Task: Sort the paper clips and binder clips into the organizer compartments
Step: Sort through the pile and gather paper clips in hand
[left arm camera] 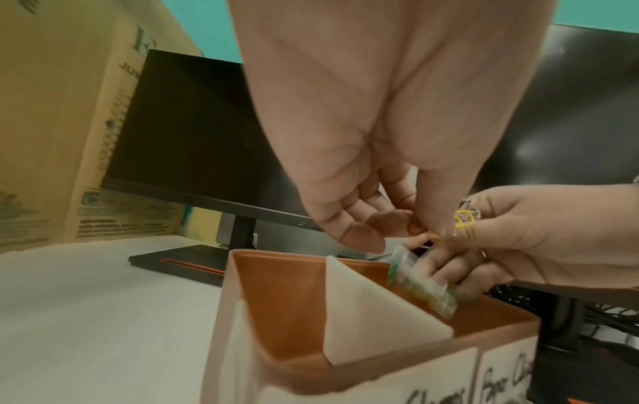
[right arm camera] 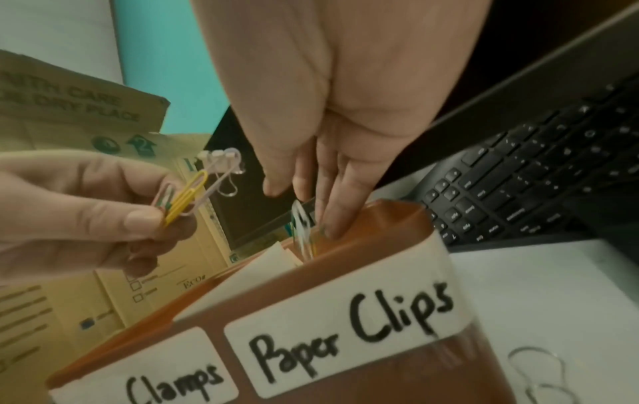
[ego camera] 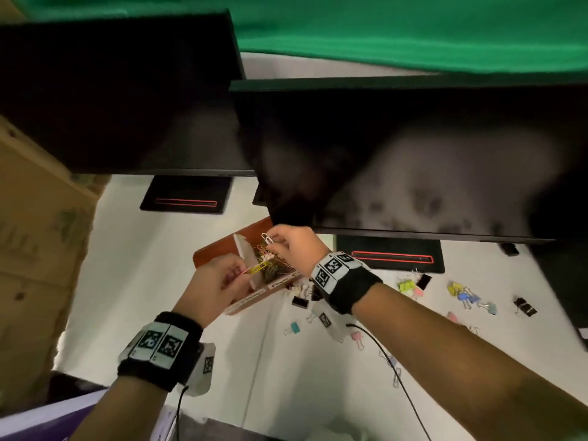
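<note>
While both forearms reach in from the near edge, the left hand (ego camera: 219,283) pinches a small bunch of paper clips (right arm camera: 179,198), a yellow one outermost, their long axes pointing up and toward the right hand. That bunch hovers just above the white divider (left arm camera: 373,309) of the brown organizer (right arm camera: 345,276), on the side away from the "Paper Clips" label (right arm camera: 345,325). Slightly farther, the right hand (ego camera: 292,246) pinches a white paper clip (ego camera: 267,238) directly over the paper-clip compartment, where a coloured heap already lies. Judging from this, the right hand is the nearer to a drop; the left must shift rightward across the divider. Loose binder clips (ego camera: 467,296) lie scattered on the white desk (ego camera: 133,249) to the right, beneath two dark monitors (ego camera: 413,160).
</note>
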`<action>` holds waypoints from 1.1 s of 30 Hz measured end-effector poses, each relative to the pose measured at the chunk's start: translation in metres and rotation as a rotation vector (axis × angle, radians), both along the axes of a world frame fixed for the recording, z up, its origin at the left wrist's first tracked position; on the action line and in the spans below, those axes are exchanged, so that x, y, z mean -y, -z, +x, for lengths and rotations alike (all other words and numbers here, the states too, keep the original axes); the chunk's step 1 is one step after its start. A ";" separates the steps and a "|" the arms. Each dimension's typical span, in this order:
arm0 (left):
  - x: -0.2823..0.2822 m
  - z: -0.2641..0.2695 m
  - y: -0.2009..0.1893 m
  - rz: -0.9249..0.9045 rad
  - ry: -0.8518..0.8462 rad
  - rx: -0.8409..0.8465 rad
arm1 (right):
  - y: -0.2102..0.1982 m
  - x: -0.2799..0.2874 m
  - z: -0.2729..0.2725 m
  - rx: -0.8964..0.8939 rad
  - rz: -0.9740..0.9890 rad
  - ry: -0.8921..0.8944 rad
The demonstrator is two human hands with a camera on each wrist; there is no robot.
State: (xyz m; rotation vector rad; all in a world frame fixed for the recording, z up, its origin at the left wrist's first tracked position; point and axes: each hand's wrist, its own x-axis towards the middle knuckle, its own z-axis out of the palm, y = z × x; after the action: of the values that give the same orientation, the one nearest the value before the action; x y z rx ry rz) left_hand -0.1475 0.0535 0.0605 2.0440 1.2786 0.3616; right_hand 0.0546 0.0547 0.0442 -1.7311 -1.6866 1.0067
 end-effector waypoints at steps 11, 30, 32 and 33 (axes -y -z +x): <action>-0.023 0.007 0.016 0.015 0.125 -0.068 | 0.007 0.011 0.008 -0.148 -0.035 -0.073; 0.032 0.084 0.019 0.080 0.389 -0.115 | 0.051 0.122 0.109 0.239 -0.252 0.109; 0.051 0.100 0.028 0.040 0.455 -0.117 | 0.047 0.136 0.123 0.221 -0.204 0.156; 0.062 0.109 0.032 0.012 0.483 -0.125 | 0.045 0.146 0.132 0.216 -0.184 0.172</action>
State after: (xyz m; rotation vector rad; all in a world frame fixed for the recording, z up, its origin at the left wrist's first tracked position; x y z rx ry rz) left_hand -0.0387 -0.0084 0.0286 2.3278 0.8084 0.0177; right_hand 0.1865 -0.0910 -0.0012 -2.1320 -1.5777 0.9488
